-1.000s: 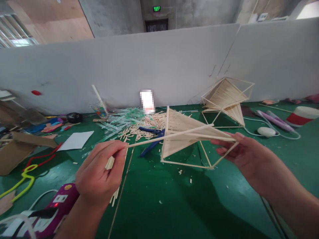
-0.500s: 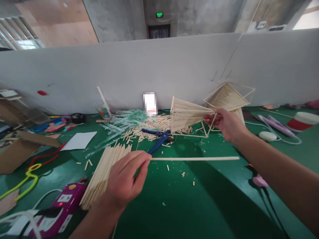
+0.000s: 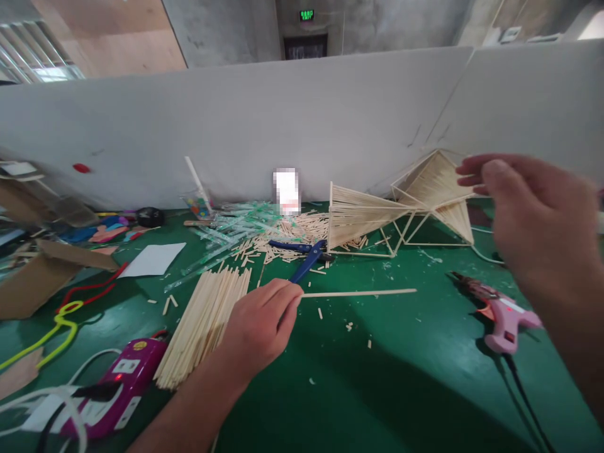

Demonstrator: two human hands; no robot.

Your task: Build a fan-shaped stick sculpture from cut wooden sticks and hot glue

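Between the thumb and fingers of my left hand is one end of a thin wooden stick, which points right above the green table. My right hand is raised at the right with its fingers stretched out, holding nothing. Left of it stands a stick structure of twisted, fan-like surfaces and triangular frames. Below my right hand lies a pink glue gun with a black cord. A bundle of wooden sticks lies beside my left forearm. Blue-handled cutters rest just beyond my left hand.
Short stick offcuts and clear plastic wrappers are heaped near the grey partition. A purple power strip with cables lies front left. White paper and a cardboard box are farther left.
My right hand has let go of the stick structure and moved right, uncovering it and the glue gun. My left hand has shifted slightly right and up, still holding the stick.
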